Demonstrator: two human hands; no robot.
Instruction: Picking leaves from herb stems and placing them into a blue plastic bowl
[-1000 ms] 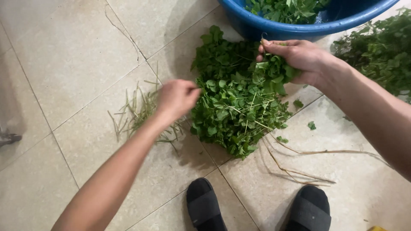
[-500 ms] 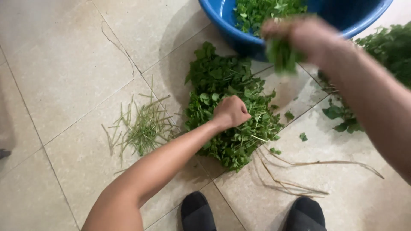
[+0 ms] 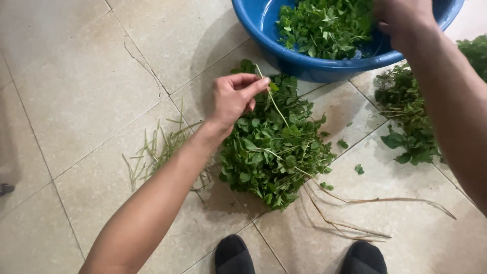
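Near the left edge of the tiled floor (image 3: 76,76) a dark object (image 3: 5,189) pokes just into view, too little of it showing to tell what it is; a thin crack (image 3: 133,53) runs across 1 pale tile toward the far edge; right of that, a loose scatter of bare stems (image 3: 157,152) lies on the floor, just beside the forearm that crosses it; the left hand (image 3: 233,99) hangs over the near-left part of the big heap of leafy greens (image 3: 276,152) at the floor's middle, its thumb and forefinger pinched on 1 thin green stem (image 3: 274,101) that slants down into the heap, the other fingers curled loosely; at the near edge 2 dark-socked feet (image 3: 233,256) flank a tile joint; long dry pale stalks (image 3: 355,203) trail from the heap's near-right side toward the right edge; a few single leaves (image 3: 359,168) lie apart on the tiles; at the far edge stands a blue basin (image 3: 264,30) holding more greens (image 3: 324,25), wet-looking; the right hand (image 3: 403,20) is over the basin's right rim, seen from the back with fingers bent downward, and I cannot tell whether it grips anything; close to the right edge a second, smaller pile of greens (image 3: 411,116) lies partly behind the right forearm.
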